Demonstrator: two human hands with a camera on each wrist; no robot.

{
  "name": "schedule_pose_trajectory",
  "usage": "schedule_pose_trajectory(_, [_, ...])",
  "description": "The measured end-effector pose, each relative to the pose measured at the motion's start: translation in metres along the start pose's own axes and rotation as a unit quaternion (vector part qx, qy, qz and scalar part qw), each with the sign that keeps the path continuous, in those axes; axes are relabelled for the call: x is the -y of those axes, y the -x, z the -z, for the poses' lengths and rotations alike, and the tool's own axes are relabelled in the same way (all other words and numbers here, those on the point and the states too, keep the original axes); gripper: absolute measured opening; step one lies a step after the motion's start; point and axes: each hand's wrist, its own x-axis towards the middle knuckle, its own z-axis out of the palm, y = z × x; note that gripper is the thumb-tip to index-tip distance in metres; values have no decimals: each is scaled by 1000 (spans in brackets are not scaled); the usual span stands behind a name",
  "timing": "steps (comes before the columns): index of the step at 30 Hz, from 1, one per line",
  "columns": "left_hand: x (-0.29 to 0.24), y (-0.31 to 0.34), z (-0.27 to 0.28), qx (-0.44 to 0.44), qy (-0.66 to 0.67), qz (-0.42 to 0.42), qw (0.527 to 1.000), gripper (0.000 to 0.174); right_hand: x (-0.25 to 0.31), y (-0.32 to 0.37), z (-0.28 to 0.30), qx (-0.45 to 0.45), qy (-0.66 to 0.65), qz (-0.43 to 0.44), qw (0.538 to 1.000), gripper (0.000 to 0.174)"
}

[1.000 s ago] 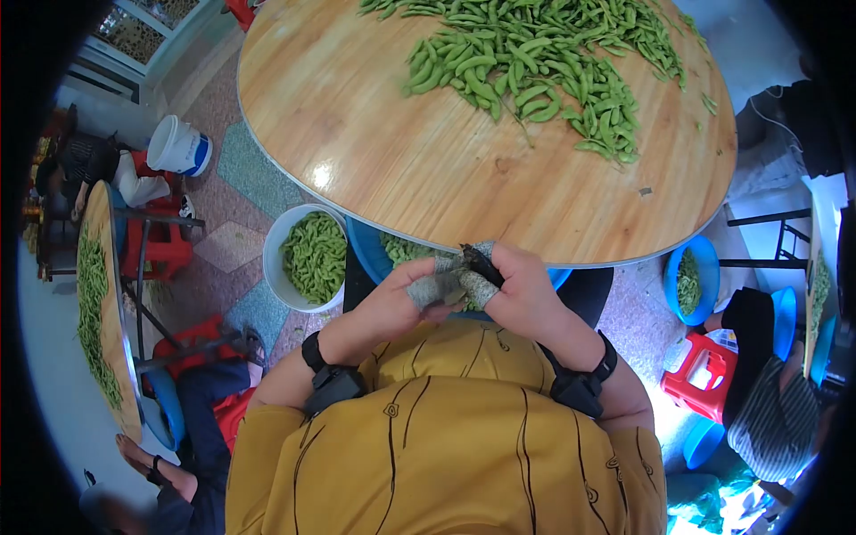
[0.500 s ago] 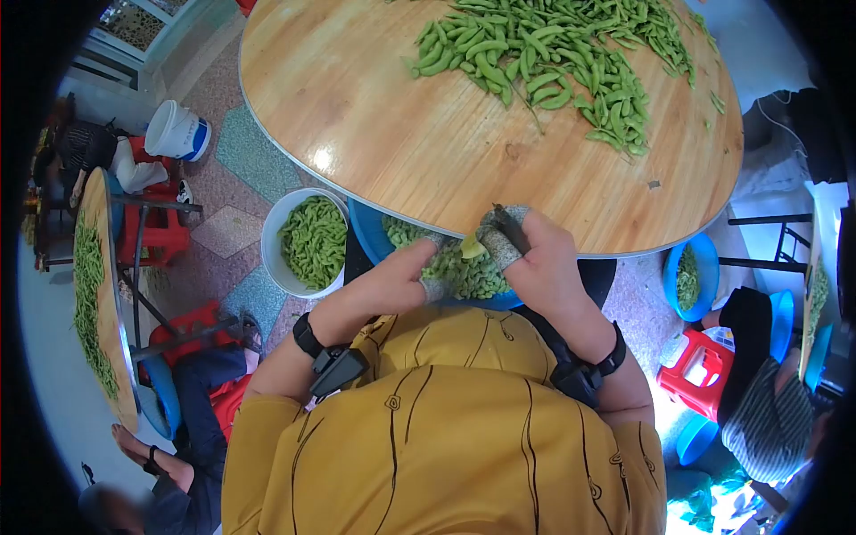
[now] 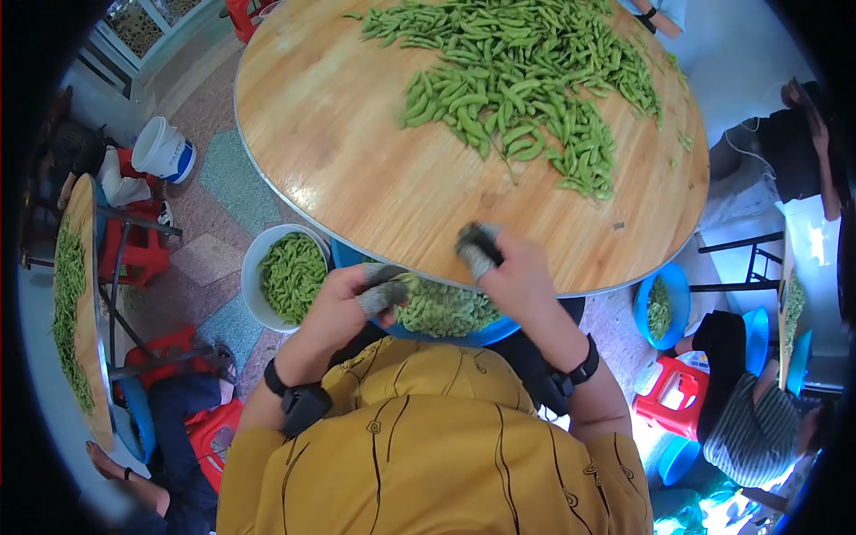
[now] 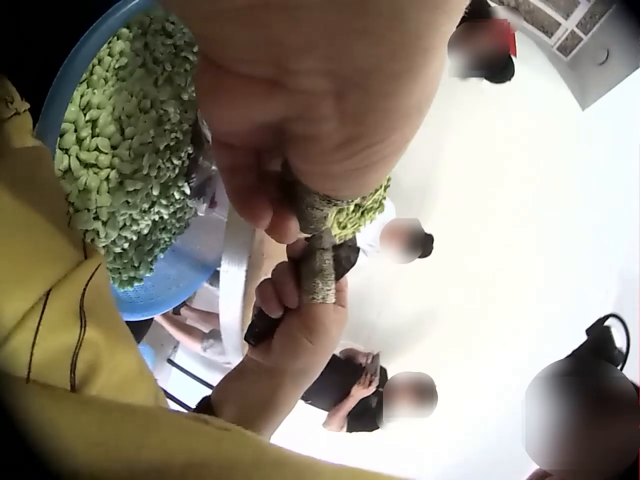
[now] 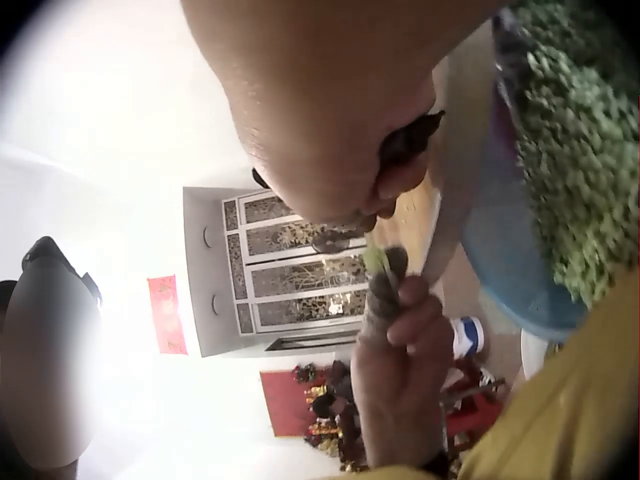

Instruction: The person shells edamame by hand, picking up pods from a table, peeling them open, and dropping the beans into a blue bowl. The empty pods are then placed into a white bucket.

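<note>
Since the earlier frame, the two hands have moved farther apart: the left hand (image 3: pixel 343 299) has drawn outward, and the right hand (image 3: pixel 522 272) now reaches farther over the table (image 3: pixel 357 152).

State of the left hand: curled, with a small pale green piece (image 5: pixel 376 260) apparently pinched at the wrapped fingertips. State of the right hand: fingers curled round a slim dark item (image 4: pixel 262 325); its type cannot be determined.

Locations: the loose green pods (image 3: pixel 535 98) lie on the table, ahead of both hands. The blue basin (image 3: pixel 486 336), holding pale green beans (image 3: pixel 446 309), sits below and between the hands. The white bucket (image 3: pixel 248 285) of green pieces stands outboard of the left hand.

Recommended handling:
1. Keep the left-hand pinch light; a soft piece would probably crush or slip under a hard squeeze.
2. Work directly above the basin, so that any loose bean drops inward rather than onto the floor.
3. Keep the grey wraps (image 3: pixel 383 296) between skin and pod edge, as they should spare the fingertips.
4. Hold the dark item close to the right palm, pointed away from the left fingers when the hands meet.
</note>
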Motion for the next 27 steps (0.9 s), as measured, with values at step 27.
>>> schedule_pose_trajectory(27, [-14,-15,16,-209,-24,-149,966,18,4,-43,15,-81,-12,-6,997,23])
